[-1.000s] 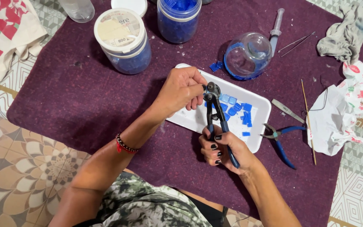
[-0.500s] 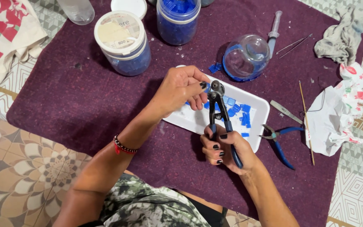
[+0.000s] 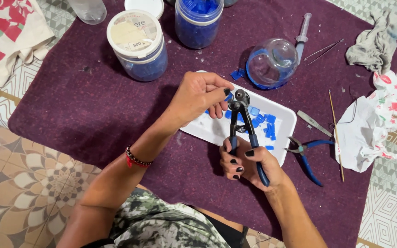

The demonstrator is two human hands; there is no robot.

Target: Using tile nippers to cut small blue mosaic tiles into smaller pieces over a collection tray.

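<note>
Two hands at work over a white tray (image 3: 286,120) on a purple cloth (image 3: 70,101): right hand (image 3: 246,163) closed round the blue handles of wheeled tile nippers (image 3: 241,120), grip tight, cutting wheels up at the top; left hand (image 3: 198,94) pinched shut, thumb and forefinger pressing a small blue tile piece (image 3: 228,97) against the wheels. Hard to tell whether the piece sits between the wheels or only beside them.

Several cut blue tile chips (image 3: 265,124) already scattered on the tray, just under the nippers, with two more loose chips (image 3: 236,73) on the cloth beside an overturned glass jar (image 3: 272,62). Judged from that, cutting well begun but far from done: an open blue jar (image 3: 198,18) at the top edge heaped with uncut tile, and a lidded tub (image 3: 136,46) next to it showing more blue through its wall.

Nothing yet stuck to the glass jar, as far as visible; only a blue band round its mouth. Around it, untouched: a syringe (image 3: 303,31), thin metal picks (image 3: 325,49), a wooden skewer (image 3: 336,133), a flat metal tool (image 3: 314,123), and blue-handled pliers (image 3: 306,154) just off the tray's right corner. Crumpled patterned paper (image 3: 371,124) and a grey rag (image 3: 375,41) at far right, a red-and-white cloth (image 3: 5,36) at far left, patterned tile floor (image 3: 19,183) below.
</note>
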